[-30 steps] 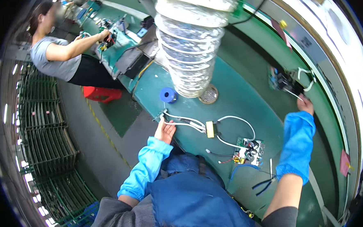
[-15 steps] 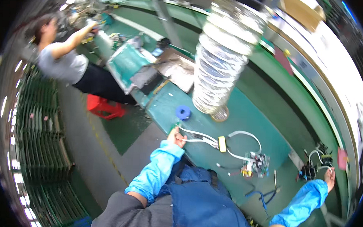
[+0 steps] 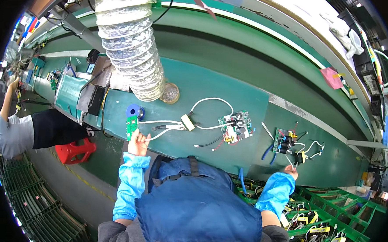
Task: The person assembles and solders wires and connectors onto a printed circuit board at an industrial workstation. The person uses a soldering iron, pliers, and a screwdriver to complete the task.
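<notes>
Green fibreglass tells us how it handles: our left hand pinches the lower end of a small narrow circuit board at the bench's near edge, light and stiff but fragile, best gripped by bare edges. Our right hand closes on thin wires trailing from another circuit board further right; those leads are limp, so we judge tugging risks the solder joints.

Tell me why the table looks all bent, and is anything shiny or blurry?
Head view: the fisheye lens bows the green table toward the dark rim. The silver duct glints with glare. The middle is sharp, showing the left hand by a small board and the right hand; the edges smear.
</notes>
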A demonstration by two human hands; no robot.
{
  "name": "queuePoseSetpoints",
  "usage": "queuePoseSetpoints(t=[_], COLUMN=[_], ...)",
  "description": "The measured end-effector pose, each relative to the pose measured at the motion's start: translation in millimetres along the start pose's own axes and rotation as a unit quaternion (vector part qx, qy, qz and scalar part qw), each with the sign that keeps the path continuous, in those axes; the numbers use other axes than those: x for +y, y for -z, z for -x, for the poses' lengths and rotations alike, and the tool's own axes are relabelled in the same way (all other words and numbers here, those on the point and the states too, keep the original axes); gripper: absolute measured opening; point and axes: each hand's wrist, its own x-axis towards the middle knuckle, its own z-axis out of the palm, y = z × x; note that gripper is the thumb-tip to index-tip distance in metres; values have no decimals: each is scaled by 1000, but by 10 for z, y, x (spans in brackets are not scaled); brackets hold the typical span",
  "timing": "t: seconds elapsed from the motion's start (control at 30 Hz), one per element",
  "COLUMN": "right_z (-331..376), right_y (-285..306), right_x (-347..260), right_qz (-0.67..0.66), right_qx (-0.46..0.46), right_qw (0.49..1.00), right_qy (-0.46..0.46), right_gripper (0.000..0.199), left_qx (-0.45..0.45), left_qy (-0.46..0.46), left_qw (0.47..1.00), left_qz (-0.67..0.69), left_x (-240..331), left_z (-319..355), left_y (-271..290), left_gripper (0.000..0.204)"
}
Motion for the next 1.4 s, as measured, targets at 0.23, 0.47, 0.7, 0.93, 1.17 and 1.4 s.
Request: queuePoseSetpoints(t=[0.23,0.47,0.7,0.93,1.17,1.4], right_z=[2496,3585,3144,3388,3479,3231], right_y=[-901,-991,-1096,-981,-944,-886], right_x=[1662,3575,3833,3780,3731,3549], right_qz=[415,665,680,675,699,729], right_qx=[5,-480,-442,-486,-493,-432], right_qw=[398,108,-90,14,86,75], right_qy=[818,561,578,555,511,525], right_gripper=[34,33,31,38,64,80], left_qx=[9,-38,-51,-57,-111,-122], left_qy=[-15,-65,-88,-84,-47,1], left_qw=[999,985,967,949,943,947], left_qz=[-43,-156,-233,-299,-310,-297], left_x=[37,8,-10,22,103,137], left_z=[37,163,292,312,450,530], left_y=[65,-104,-173,-186,-373,-474], left_gripper=[15,17,22,26,29,34])
